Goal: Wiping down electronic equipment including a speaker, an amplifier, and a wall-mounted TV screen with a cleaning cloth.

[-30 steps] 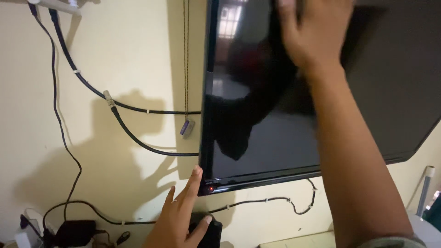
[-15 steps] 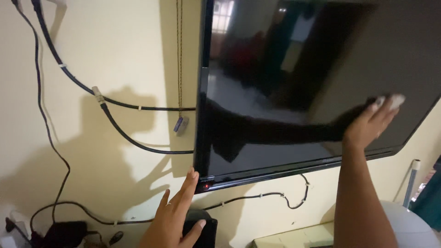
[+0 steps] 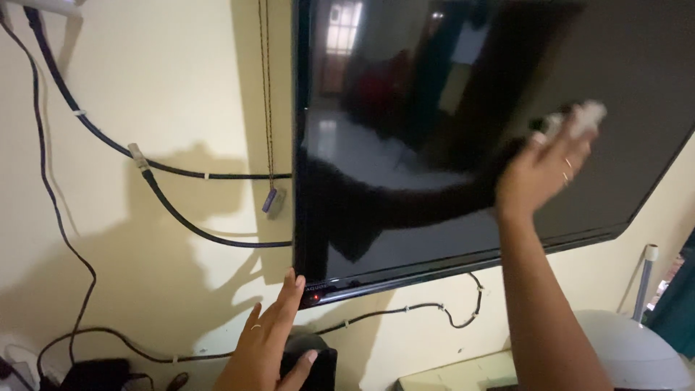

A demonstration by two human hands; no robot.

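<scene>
I note the right hand (image 3: pixel 541 170) pinching a white cloth (image 3: pixel 585 116) flat on the wall-hung TV (image 3: pixel 434 108), right of screen centre, its long axis sideways, while the open left hand (image 3: pixel 271 340) braces its lower-left corner, nearer the bezel.

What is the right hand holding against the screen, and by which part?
The right hand presses a small white cloth under its fingertips; which part it grips cannot be told.

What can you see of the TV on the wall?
The TV is a flat black screen in a thin glossy frame, mounted on the cream wall and switched off; it mirrors a room. The right hand presses a white cloth to the glass. The left hand touches its lower left corner.
</scene>
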